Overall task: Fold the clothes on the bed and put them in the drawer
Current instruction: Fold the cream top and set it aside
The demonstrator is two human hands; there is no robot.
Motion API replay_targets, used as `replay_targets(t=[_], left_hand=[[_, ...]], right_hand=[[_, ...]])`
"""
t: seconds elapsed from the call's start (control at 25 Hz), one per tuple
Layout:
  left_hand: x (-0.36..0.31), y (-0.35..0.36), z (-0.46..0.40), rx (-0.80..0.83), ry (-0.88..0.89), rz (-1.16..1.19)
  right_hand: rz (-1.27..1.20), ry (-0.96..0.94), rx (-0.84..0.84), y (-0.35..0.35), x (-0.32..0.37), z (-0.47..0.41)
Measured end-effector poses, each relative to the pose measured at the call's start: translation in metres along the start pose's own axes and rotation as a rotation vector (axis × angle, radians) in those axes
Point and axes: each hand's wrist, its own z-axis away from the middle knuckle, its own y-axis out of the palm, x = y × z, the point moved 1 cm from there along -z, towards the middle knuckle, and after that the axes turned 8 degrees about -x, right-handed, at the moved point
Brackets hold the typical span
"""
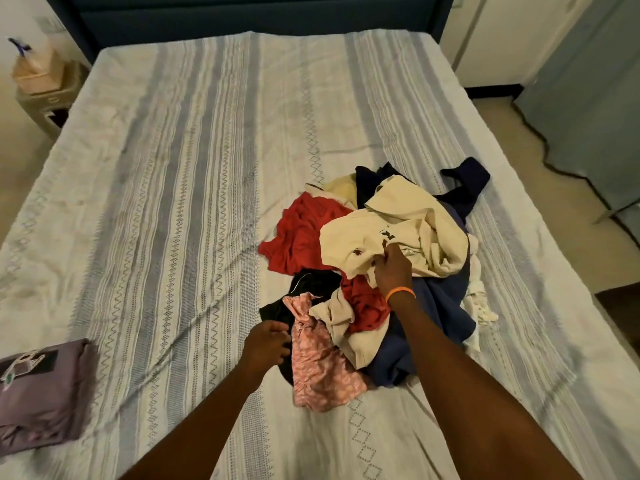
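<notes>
A wide bed covered in a white-and-blue striped woven bedspread (194, 188) fills the view, its stripes running from the foot toward a dark blue padded headboard (256, 15). On the right half lies a loose heap of unfolded clothes (374, 271), its long axis running roughly from the near edge toward the headboard. Within the heap, a crumpled cream cotton shirt (408, 233) sits on top, a dark navy garment (440, 306) spreads beneath it, a red garment (298, 233) spills to the left, and a pink patterned fabric piece (318, 362) trails toward the person, beside a black garment (311, 282). At the bed's near left edge rests 1 folded lilac shirt with a printed graphic (38, 393), well apart from the heap.

Both bare arms reach forward. The right hand (391, 268), an orange band on its wrist, has its fingers curled into the cream shirt, pinching the cloth. The left hand (266, 344) is at the heap's near left edge, fingers curled against the black and pink fabric; whether it actually grips either cannot be told.

A small bedside table holding a tan box (38, 81) stands at the far left.
</notes>
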Motion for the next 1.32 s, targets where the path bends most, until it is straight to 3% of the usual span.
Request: replay_targets(t=[0.12, 0.28, 0.4, 0.48, 0.56, 0.72, 0.84, 0.92, 1.04, 1.12, 1.2, 1.32], left_hand=[[-0.025, 0.002, 0.013, 0.038, 0.117, -0.012], [-0.065, -0.007, 0.037, 0.026, 0.507, -0.128], [-0.087, -0.028, 0.056, 0.06, 0.875, -0.172], [-0.091, -0.036, 0.072, 0.131, 0.956, -0.171], [-0.087, -0.038, 0.092, 0.151, 0.94, -0.102], [-0.072, -0.076, 0.097, 0.022, 0.782, 0.164], [-0.067, -0.134, 0.083, -0.089, 0.702, 0.131], [-0.076, -0.168, 0.083, -0.219, 0.729, 0.101], [-0.09, -0.21, 0.098, -0.356, 0.798, 0.021], [-0.093, -0.234, 0.111, -0.433, 0.951, -0.243], [-0.087, -0.252, 0.109, -0.558, 1.185, -0.709], [-0.067, -0.275, 0.094, -0.6, 1.457, -1.16]], right_hand=[[-0.349, -0.037, -0.044, -0.033, 0.059, 0.02], [-0.862, 0.041, 0.027, -0.095, 0.14, 0.075], [-1.238, 0.052, 0.238, -0.141, 0.192, 0.129], [-1.357, 0.015, 0.333, -0.159, 0.217, 0.161], [-1.35, -0.071, 0.31, -0.165, 0.231, 0.183], [-1.327, -0.1, 0.217, -0.161, 0.237, 0.217], [-1.137, -0.13, 0.128, -0.156, 0.233, 0.23], [-0.961, -0.158, 0.033, -0.147, 0.233, 0.233], [-0.9, -0.072, -0.041, -0.118, 0.236, 0.233], [-0.884, 0.002, -0.094, -0.096, 0.232, 0.229], [-0.808, 0.039, -0.152, -0.08, 0.223, 0.221], [-0.617, -0.051, -0.234, -0.067, 0.217, 0.218]])
